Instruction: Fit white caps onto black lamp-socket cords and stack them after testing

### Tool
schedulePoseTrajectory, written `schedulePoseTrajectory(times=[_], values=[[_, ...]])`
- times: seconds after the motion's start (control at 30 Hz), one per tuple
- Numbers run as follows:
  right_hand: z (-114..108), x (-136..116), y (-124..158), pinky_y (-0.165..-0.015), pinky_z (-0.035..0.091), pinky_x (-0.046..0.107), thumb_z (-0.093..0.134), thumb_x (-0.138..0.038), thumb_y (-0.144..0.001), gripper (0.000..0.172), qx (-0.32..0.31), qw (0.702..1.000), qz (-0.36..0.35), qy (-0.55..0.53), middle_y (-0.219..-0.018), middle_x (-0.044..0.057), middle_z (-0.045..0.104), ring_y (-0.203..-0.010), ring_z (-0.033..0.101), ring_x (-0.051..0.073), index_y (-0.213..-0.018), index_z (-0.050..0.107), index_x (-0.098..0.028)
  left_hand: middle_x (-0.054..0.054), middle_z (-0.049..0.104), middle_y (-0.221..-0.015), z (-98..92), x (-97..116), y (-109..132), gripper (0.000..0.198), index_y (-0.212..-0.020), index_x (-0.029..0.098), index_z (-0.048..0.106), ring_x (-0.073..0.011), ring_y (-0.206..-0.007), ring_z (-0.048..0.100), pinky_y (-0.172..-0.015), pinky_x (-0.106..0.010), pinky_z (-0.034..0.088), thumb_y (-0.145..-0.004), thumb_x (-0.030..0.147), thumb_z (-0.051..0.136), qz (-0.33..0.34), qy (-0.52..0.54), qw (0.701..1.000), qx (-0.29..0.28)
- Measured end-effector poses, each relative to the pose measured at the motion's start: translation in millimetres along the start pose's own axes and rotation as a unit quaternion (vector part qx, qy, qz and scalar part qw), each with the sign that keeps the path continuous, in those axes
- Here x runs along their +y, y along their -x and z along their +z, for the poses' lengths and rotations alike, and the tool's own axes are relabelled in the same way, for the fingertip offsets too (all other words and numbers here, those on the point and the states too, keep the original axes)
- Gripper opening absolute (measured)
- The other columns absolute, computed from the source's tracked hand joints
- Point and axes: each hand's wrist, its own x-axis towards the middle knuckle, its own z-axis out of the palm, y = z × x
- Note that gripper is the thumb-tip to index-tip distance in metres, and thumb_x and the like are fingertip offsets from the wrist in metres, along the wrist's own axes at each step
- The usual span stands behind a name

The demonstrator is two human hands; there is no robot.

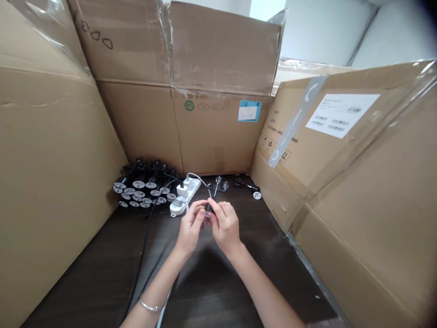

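Observation:
My left hand (191,228) and my right hand (226,228) meet over the middle of the dark table. Their fingers are closed around a small black cylindrical fitting (208,207), much of it covered by the fingertips. Just beyond the fingers a thin rod (216,187) rises beside a crossbar with small grey ends; whether it belongs to the held piece I cannot tell. To the left lies a stacked pile of similar black fittings (139,185) with round white labelled ends facing me. One more black fitting with a round white label (256,195) lies at the right.
A white power strip (176,207) with plugged-in adapters sits left of my hands. A black cable (144,241) runs from it toward me across the table (218,291). Large cardboard boxes wall in the left (51,150), back (218,136) and right (341,182).

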Motion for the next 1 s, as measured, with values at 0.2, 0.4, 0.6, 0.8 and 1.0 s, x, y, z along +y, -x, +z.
schedulePoseTrajectory(times=[0.2, 0.4, 0.6, 0.8, 1.0], values=[[0, 1, -1, -0.078, 0.042, 0.034, 0.044, -0.025, -0.088, 0.045, 0.013, 1.000, -0.018, -0.018, -0.101, 0.010, 0.055, -0.090, 0.049, 0.019, -0.130, 0.033, -0.015, -0.005, 0.058, -0.093, -21.9, 27, -13, 0.032, -0.102, 0.016, 0.054, -0.0133, -0.076, 0.056, -0.062, -0.021, 0.044, -0.079, 0.038, 0.051, 0.047, -0.077, 0.991, 0.101], [-1, 3, -3, -0.080, 0.044, 0.032, 0.046, -0.021, -0.086, 0.043, 0.050, 0.996, 0.023, -0.072, -0.099, 0.008, 0.052, -0.091, 0.049, 0.017, -0.127, 0.033, -0.017, -0.004, 0.062, -0.092, -107.4, 56, -74, 0.038, -0.105, 0.019, 0.056, -0.0164, -0.082, 0.059, -0.072, -0.024, 0.045, -0.074, 0.041, 0.053, 0.074, -0.276, 0.920, 0.267], [-1, 10, -7, -0.078, 0.045, 0.030, 0.045, -0.020, -0.086, 0.039, 0.055, 0.994, 0.046, -0.079, -0.099, 0.008, 0.052, -0.090, 0.049, 0.016, -0.124, 0.037, -0.017, -0.008, 0.066, -0.086, -145.8, 43, -120, 0.041, -0.102, 0.014, 0.058, -0.0192, -0.068, 0.062, -0.068, -0.029, 0.046, -0.074, 0.042, 0.049, -0.107, -0.436, 0.880, 0.154], [-4, 17, -8, -0.077, 0.045, 0.030, 0.044, -0.022, -0.087, 0.035, 0.066, 0.993, 0.075, -0.070, -0.098, 0.009, 0.052, -0.088, 0.050, 0.016, -0.121, 0.041, -0.016, -0.013, 0.063, -0.096, -138.1, 29, -121, 0.044, -0.103, 0.015, 0.060, -0.0277, -0.094, 0.057, -0.076, -0.033, 0.043, -0.080, 0.046, 0.039, -0.068, -0.606, 0.789, 0.067], [-6, 19, -10, -0.077, 0.044, 0.028, 0.042, -0.021, -0.087, 0.031, 0.069, 0.991, 0.087, -0.069, -0.096, 0.008, 0.053, -0.087, 0.050, 0.015, -0.117, 0.045, -0.015, -0.015, 0.057, -0.090, -139.5, 18, -116, 0.050, -0.095, 0.013, 0.063, -0.0294, -0.095, 0.050, -0.066, -0.033, 0.041, -0.084, 0.048, 0.029, 0.055, -0.728, 0.680, 0.060]])
